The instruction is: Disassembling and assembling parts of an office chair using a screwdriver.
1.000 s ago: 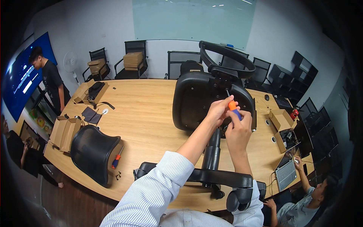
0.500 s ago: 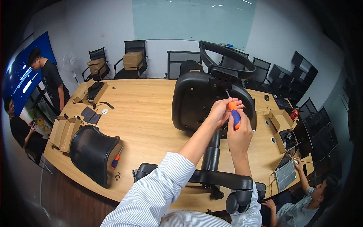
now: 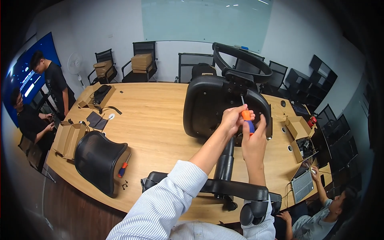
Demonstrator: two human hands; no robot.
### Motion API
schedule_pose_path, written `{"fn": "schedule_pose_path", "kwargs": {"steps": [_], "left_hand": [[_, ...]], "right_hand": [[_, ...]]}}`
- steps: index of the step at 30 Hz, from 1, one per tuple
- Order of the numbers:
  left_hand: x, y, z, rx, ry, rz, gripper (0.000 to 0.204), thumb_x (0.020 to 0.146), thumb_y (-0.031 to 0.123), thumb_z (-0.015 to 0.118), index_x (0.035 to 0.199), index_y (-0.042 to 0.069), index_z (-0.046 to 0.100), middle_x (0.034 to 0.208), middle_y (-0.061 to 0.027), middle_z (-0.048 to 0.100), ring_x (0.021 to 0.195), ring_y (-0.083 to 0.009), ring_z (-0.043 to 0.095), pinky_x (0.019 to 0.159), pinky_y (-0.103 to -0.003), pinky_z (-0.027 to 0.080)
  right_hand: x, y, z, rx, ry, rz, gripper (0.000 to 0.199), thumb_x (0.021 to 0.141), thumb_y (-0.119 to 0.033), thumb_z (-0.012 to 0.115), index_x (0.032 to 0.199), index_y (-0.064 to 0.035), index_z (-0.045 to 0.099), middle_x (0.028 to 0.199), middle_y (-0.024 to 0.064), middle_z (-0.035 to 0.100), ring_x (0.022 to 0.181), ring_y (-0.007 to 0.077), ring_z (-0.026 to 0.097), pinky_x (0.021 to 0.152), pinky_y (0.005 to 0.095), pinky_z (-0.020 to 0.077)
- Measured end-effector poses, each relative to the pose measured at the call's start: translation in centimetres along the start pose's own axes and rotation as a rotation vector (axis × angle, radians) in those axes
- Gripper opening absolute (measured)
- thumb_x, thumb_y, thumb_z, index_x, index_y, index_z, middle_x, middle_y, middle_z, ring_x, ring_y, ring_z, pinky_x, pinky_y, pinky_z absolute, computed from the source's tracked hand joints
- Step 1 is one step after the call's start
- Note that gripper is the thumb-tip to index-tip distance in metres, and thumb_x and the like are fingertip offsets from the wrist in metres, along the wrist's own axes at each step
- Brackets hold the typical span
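An upturned black office chair seat (image 3: 202, 114) lies on the wooden table, with its black gas column (image 3: 225, 162) and wheeled base (image 3: 234, 189) toward me. A screwdriver (image 3: 246, 115) with an orange and blue handle points away from me, its shaft reaching the seat's underside by the loop armrest (image 3: 267, 71). My left hand (image 3: 232, 121) pinches around the front of the screwdriver, near the orange collar. Behind it, my right hand (image 3: 255, 145) grips the blue handle end, thumb along it and a finger raised on the right. The screw under the tip is too small to make out.
At left on the table are a black mesh backrest (image 3: 98, 162), a second screwdriver (image 3: 124, 165), some loose screws (image 3: 125, 185) and open cardboard boxes (image 3: 69, 138). To the right are another open box (image 3: 301, 140) and a laptop (image 3: 303, 185) used by a seated person (image 3: 320, 216).
My right hand's fingers have shifted around the handle, one finger now lifting away at the right. My left hand stays at the collar. The seated person at far left has moved.
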State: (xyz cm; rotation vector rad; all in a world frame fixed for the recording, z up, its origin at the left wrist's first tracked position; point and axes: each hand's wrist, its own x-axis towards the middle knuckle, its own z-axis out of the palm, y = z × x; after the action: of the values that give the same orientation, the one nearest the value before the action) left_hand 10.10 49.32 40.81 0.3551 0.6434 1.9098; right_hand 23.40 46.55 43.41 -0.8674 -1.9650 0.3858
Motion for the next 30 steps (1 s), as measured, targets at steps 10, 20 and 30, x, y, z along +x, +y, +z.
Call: {"fn": "schedule_pose_path", "kwargs": {"steps": [10,20,30], "left_hand": [[-0.5,1.1,1.2,0.122,-0.058,-0.021,0.031,0.100,0.020,0.047,0.107,-0.008,0.059,0.105,-0.0224,0.067,0.085,-0.0265,0.070,0.078,-0.034,0.060],[-0.5,0.6,1.1,0.133,0.126,0.037,0.020,0.093,0.015,0.063,0.092,-0.005,0.059,0.088,-0.0172,0.067,0.074,-0.0246,0.069,0.069,-0.034,0.061],[1.0,0.9,0.0,0.087,-0.023,-0.023,0.019,0.096,0.013,0.055,0.100,-0.006,0.057,0.097,-0.0216,0.066,0.088,-0.0314,0.069,0.083,-0.039,0.059]], "right_hand": [[0.1,0.9,0.6,-0.018,0.136,-0.267,0.036,0.074,0.005,0.067,0.108,-0.0057,0.064,0.101,0.0112,0.055,0.094,0.0309,0.059,0.078,0.0389,0.0502],[-0.6,0.7,1.0,0.159,0.109,-0.211,0.048,0.083,-0.009,0.068,0.126,0.0014,0.048,0.122,0.0221,0.048,0.112,0.0399,0.054,0.090,0.0459,0.0493],[-0.2,1.7,0.5,0.010,0.052,-0.146,0.030,0.088,-0.014,0.063,0.114,0.0004,0.060,0.092,0.0222,0.065,0.080,0.0382,0.066,0.069,0.0443,0.0526]]}}
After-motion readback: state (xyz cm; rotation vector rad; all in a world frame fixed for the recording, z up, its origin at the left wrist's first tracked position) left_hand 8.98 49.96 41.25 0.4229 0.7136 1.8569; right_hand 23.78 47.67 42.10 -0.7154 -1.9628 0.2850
